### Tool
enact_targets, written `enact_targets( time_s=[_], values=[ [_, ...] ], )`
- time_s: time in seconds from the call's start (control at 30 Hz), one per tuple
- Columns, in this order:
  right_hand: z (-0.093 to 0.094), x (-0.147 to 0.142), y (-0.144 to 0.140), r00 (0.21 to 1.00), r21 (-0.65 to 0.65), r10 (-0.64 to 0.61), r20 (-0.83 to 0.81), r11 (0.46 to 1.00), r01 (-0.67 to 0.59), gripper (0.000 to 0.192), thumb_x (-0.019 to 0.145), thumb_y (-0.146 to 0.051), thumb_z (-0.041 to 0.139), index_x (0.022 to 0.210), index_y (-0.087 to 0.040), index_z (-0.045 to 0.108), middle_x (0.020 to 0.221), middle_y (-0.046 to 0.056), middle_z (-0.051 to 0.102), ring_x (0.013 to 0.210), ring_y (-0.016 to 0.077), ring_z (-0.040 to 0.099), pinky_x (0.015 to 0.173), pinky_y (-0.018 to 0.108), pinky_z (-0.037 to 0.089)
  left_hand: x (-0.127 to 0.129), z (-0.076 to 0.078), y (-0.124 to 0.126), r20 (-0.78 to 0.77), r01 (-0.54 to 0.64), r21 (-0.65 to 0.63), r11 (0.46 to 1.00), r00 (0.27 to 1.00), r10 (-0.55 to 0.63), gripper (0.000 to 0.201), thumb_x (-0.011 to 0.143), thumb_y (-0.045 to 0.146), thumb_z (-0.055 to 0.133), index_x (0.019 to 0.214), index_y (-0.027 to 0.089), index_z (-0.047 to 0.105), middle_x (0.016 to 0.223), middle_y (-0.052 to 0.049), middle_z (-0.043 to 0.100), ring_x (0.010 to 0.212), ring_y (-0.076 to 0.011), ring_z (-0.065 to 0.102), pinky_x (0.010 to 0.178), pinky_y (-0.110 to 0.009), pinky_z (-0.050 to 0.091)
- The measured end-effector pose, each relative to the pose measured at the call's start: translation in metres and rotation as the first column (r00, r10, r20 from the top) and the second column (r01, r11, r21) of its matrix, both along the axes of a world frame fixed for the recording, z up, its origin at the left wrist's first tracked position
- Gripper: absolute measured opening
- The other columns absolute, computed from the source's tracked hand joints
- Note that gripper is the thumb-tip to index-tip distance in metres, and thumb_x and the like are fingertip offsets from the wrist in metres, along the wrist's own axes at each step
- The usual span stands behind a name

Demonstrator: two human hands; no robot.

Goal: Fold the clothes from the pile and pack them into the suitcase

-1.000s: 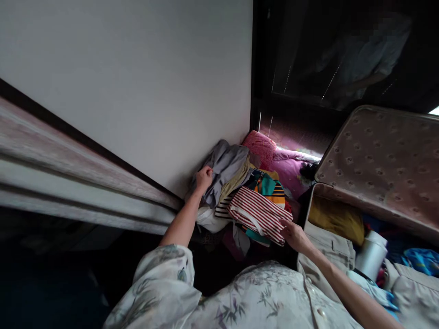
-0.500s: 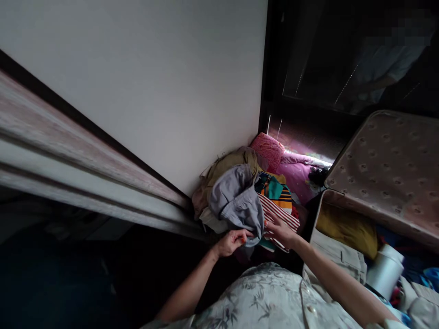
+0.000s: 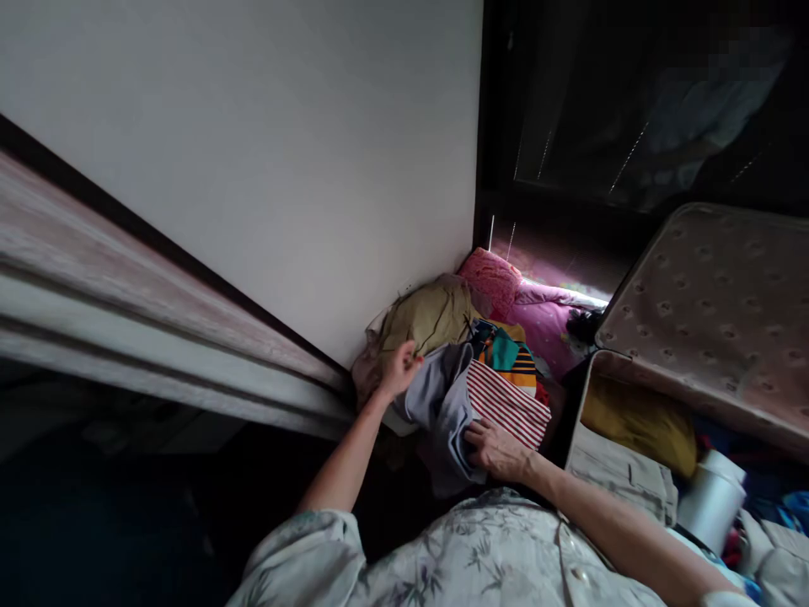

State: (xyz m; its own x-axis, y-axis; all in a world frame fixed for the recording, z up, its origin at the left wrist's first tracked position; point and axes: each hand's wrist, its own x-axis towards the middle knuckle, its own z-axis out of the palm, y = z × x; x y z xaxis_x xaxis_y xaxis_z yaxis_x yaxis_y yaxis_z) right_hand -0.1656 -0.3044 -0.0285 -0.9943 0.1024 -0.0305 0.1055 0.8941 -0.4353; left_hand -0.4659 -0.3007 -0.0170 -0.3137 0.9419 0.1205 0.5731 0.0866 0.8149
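A grey garment (image 3: 436, 392) lies bunched and partly folded on a pile of clothes. My right hand (image 3: 499, 448) grips its lower right edge with curled fingers. At the garment's upper left edge is my left hand (image 3: 399, 371), its thumb and fingers a little apart; I see no cloth between them. Behind it a khaki garment (image 3: 436, 312) lies on the pile. To the right of the grey cloth, a red-and-white striped cloth (image 3: 509, 400) lies flat, below a multicoloured garment (image 3: 506, 346).
An open suitcase (image 3: 586, 396) stands at the right, with a mustard cloth (image 3: 638, 421), beige trousers (image 3: 619, 476) and a white cylinder (image 3: 711, 502) inside. Pink fabric (image 3: 490, 278) lies in the corner. A pale wall panel (image 3: 303, 169) rises behind the pile.
My left hand has moved up from the grey garment's lower edge to its upper left. The garment has been drawn down toward me, uncovering more khaki and striped cloth. The right hand has shifted slightly lower.
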Motion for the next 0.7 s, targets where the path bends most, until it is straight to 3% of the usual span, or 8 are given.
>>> enact_targets(
  time_s=[0.1, 0.2, 0.4, 0.43, 0.5, 0.57, 0.63, 0.7],
  values=[
    [-0.005, 0.025, 0.012, 0.967, -0.036, -0.216, -0.135, 0.976, 0.213, 0.016, 0.09, -0.026, 0.062, 0.081, -0.02, 0.072, 0.108, 0.011, 0.065, 0.102, 0.0236, 0.053, 0.09, 0.039, 0.044, 0.025, -0.008, -0.011, -0.08, 0.412, -0.28, 0.867, 0.89, -0.449, 0.031, 0.094, 0.037, 0.062, 0.119, 0.023, 0.072, 0.118, -0.009, 0.072, 0.115, -0.0254, 0.062, 0.104, -0.044, 0.046],
    [-0.022, 0.064, 0.033, 0.844, -0.141, -0.478, -0.244, 0.878, 0.457, 0.015, 0.088, -0.025, 0.061, 0.089, -0.021, 0.076, 0.126, 0.012, 0.061, 0.112, 0.0265, 0.051, 0.097, 0.042, 0.044, 0.065, -0.004, -0.037, -0.19, 0.527, -0.436, 0.729, 0.738, -0.647, 0.031, 0.093, 0.035, 0.065, 0.122, 0.027, 0.073, 0.119, -0.007, 0.073, 0.117, -0.03, 0.058, 0.107, -0.053, 0.039],
    [-0.055, 0.118, 0.055, 0.561, -0.142, -0.826, -0.061, 0.563, 0.814, 0.036, 0.071, -0.006, 0.049, 0.09, -0.019, 0.077, 0.113, 0.014, 0.064, 0.101, 0.0271, 0.056, 0.092, 0.047, 0.049, 0.094, 0.008, -0.056, -0.076, 0.875, -0.176, 0.452, 0.445, -0.892, 0.029, 0.096, 0.02, 0.058, 0.118, 0.031, 0.074, 0.111, -0.003, 0.076, 0.104, -0.0209, 0.064, 0.104, -0.04, 0.043],
    [-0.05, 0.117, 0.052, 0.497, -0.11, -0.862, -0.102, 0.507, 0.855, 0.042, 0.072, -0.005, 0.046, 0.099, -0.018, 0.077, 0.115, 0.015, 0.064, 0.103, 0.0277, 0.056, 0.093, 0.048, 0.049, 0.086, 0.008, -0.053, -0.088, 0.854, -0.106, 0.51, 0.503, -0.86, 0.03, 0.097, 0.019, 0.056, 0.117, 0.03, 0.074, 0.112, -0.004, 0.075, 0.105, -0.0199, 0.065, 0.104, -0.038, 0.045],
    [-0.031, 0.106, 0.039, 0.456, -0.038, -0.864, -0.215, 0.474, 0.88, 0.05, 0.079, -0.008, 0.047, 0.122, -0.017, 0.071, 0.125, 0.018, 0.061, 0.113, 0.0312, 0.053, 0.098, 0.051, 0.046, 0.063, 0.004, -0.043, -0.2, 0.655, -0.035, 0.755, 0.735, -0.647, 0.034, 0.095, 0.02, 0.06, 0.126, 0.027, 0.07, 0.126, -0.009, 0.068, 0.122, -0.0237, 0.059, 0.11, -0.041, 0.043],
    [-0.01, 0.087, 0.019, 0.623, 0.024, -0.743, -0.246, 0.638, 0.77, 0.051, 0.085, -0.018, 0.055, 0.135, -0.023, 0.064, 0.14, 0.017, 0.055, 0.126, 0.0356, 0.047, 0.103, 0.054, 0.042, 0.034, -0.003, -0.032, -0.356, 0.386, -0.049, 0.921, 0.855, -0.377, 0.056, 0.084, 0.021, 0.073, 0.14, 0.024, 0.061, 0.149, -0.014, 0.052, 0.141, -0.0324, 0.043, 0.118, -0.052, 0.035],
    [0.0, 0.069, -0.001, 0.857, 0.033, -0.493, -0.152, 0.864, 0.503, 0.051, 0.083, -0.028, 0.067, 0.134, -0.032, 0.065, 0.144, 0.013, 0.055, 0.134, 0.0384, 0.043, 0.107, 0.055, 0.038, 0.007, -0.011, -0.021, -0.453, 0.284, -0.124, 0.951, 0.836, -0.309, 0.069, 0.076, 0.015, 0.077, 0.142, 0.023, 0.059, 0.157, -0.016, 0.042, 0.147, -0.0372, 0.034, 0.12, -0.059, 0.03],
    [-0.005, 0.059, -0.015, 0.95, -0.013, -0.311, 0.0, 0.95, 0.311, 0.042, 0.078, -0.03, 0.075, 0.121, -0.032, 0.073, 0.133, 0.012, 0.063, 0.132, 0.0382, 0.046, 0.107, 0.054, 0.037, -0.014, -0.017, -0.009, -0.464, 0.299, -0.179, 0.937, 0.814, -0.348, 0.059, 0.076, 0.007, 0.068, 0.133, 0.023, 0.067, 0.15, -0.014, 0.051, 0.145, -0.0337, 0.039, 0.119, -0.057, 0.033]
  ],
)
